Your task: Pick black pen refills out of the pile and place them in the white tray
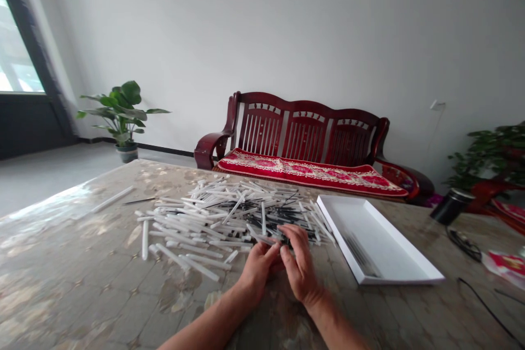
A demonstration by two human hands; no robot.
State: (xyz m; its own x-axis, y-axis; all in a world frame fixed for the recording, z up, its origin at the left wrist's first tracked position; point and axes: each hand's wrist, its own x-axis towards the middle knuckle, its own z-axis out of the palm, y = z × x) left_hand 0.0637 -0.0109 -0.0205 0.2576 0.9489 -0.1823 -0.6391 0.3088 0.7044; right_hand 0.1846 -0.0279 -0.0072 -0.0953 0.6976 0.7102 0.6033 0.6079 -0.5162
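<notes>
My left hand (pixel 256 270) is closed, its thumb and fingers pinching a whitish translucent plastic tube (pixel 262 238) that points up and to the left. Close against it, my right hand (pixel 301 265) has its thumb near the left fingertips and its other fingers bent and apart from the thumb; I make out nothing held in it. Just beyond both hands lies a loose pile of similar white tubes (pixel 184 227), with thin black sticks (pixel 283 213) mixed in on its right side.
A shallow white box (pixel 400 238) right of the pile holds several thin dark sticks (pixel 361 254). A black cylinder (pixel 451 206), a coiled cable (pixel 465 244) and a red-and-white packet (pixel 506 265) lie farther right. One tube (pixel 112 199) lies apart at left. A wooden bench (pixel 307 134) stands behind.
</notes>
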